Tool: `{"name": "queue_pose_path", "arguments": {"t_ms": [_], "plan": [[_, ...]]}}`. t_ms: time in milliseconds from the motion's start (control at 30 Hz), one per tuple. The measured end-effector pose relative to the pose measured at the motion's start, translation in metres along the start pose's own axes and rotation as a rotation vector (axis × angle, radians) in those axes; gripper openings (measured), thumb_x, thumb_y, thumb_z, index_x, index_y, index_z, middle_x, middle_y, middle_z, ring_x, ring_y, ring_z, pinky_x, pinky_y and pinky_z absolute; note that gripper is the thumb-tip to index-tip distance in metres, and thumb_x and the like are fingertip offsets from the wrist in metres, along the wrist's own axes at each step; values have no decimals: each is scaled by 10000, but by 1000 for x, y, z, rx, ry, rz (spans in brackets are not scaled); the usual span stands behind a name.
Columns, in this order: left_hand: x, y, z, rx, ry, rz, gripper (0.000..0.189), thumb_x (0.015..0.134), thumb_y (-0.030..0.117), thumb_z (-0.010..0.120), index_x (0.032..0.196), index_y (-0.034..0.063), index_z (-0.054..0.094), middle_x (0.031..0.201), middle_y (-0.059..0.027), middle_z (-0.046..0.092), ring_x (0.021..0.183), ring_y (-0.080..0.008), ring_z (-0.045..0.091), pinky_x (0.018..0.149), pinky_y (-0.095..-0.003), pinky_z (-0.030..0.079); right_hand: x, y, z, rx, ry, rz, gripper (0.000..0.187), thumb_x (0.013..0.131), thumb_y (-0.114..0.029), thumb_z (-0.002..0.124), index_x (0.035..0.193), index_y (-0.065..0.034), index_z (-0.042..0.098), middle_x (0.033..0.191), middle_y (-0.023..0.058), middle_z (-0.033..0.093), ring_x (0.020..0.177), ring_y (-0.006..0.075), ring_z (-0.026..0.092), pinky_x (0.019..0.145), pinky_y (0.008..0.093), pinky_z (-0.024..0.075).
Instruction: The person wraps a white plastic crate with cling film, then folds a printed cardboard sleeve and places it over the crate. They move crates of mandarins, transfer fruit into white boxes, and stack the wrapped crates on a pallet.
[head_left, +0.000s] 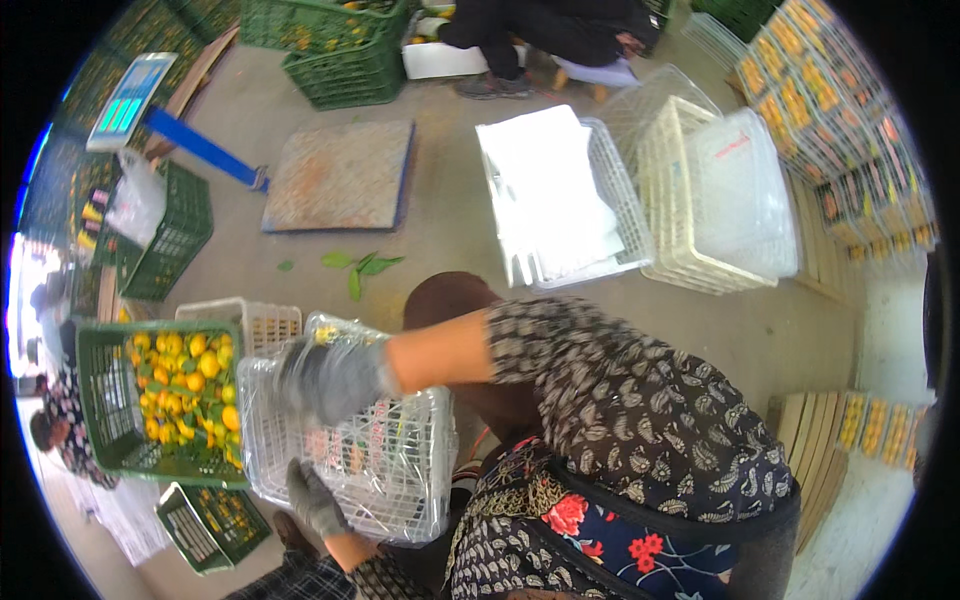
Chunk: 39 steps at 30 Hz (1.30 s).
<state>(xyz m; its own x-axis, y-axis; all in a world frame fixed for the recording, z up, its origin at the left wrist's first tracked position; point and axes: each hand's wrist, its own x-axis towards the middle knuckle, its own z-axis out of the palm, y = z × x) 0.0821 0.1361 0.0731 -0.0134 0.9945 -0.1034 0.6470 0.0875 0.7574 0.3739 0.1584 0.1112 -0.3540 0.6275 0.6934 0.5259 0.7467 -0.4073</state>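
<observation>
A white plastic basket (360, 480) stands before me, covered by clear plastic film (420, 427) with red writing. My right hand (330, 379), in a grey glove, is motion-blurred over the film on the upper part of the basket; its fingers cannot be made out. Against the basket's lower part rests my left hand (315, 495), also gloved, its fingers extended over the film. Whether either hand pinches the film is unclear. Left of the basket, a green plastic crate (86, 405) holds yellow-orange citrus fruits (187, 375) with leaves.
Behind the basket is another pale crate (240, 307). A platform scale (337, 176) stands on the floor near loose leaves (364, 262). White sheets (547, 195) fill a clear basket; stacked crates (675, 202) stand beside it. Another person (540, 34) works at the top; packed fruit baskets (817, 82) are stacked right.
</observation>
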Motion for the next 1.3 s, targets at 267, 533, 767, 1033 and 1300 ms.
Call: {"name": "queue_pose_path", "arguments": {"t_ms": [267,533,767,1033,1300], "plan": [[-107,76,55,-497,-223,-18,288,882,146,634,1104,-28,573,896,-93,629,788,-182,597,752,-306,510,-353,101,-247,-496,-66,1903,613,912,-456,439,1353,-31,421,1402,160,412,1312,276,354,1101,346,256],[-120,141,95,-178,-291,58,242,916,101,578,1120,-29,581,952,-116,647,880,-183,609,821,-293,489,-351,200,-254,-734,479,1631,744,798,-483,622,1354,-46,388,1364,183,426,1311,323,343,1084,392,279],[-88,146,104,-9,-388,-196,305,915,105,571,1194,-15,549,1046,-134,628,976,-241,599,888,-357,497,-432,291,-377,-761,426,2012,707,820,-531,506,1323,-40,430,1369,183,441,1264,318,423,1053,406,324],[-48,148,132,117,-560,-103,279,913,116,580,1149,-32,580,996,-112,645,945,-178,604,852,-310,492,-503,321,-347,-282,673,2045,971,660,-571,738,1414,-94,354,1422,162,402,1277,301,438,1045,385,359],[-59,152,136,-37,-515,-157,237,869,85,647,1091,11,604,1053,-96,641,978,-169,589,880,-310,475,-446,242,-398,72,699,1704,604,787,-414,715,1231,-42,543,1202,129,582,1087,200,543,958,328,387]]}}
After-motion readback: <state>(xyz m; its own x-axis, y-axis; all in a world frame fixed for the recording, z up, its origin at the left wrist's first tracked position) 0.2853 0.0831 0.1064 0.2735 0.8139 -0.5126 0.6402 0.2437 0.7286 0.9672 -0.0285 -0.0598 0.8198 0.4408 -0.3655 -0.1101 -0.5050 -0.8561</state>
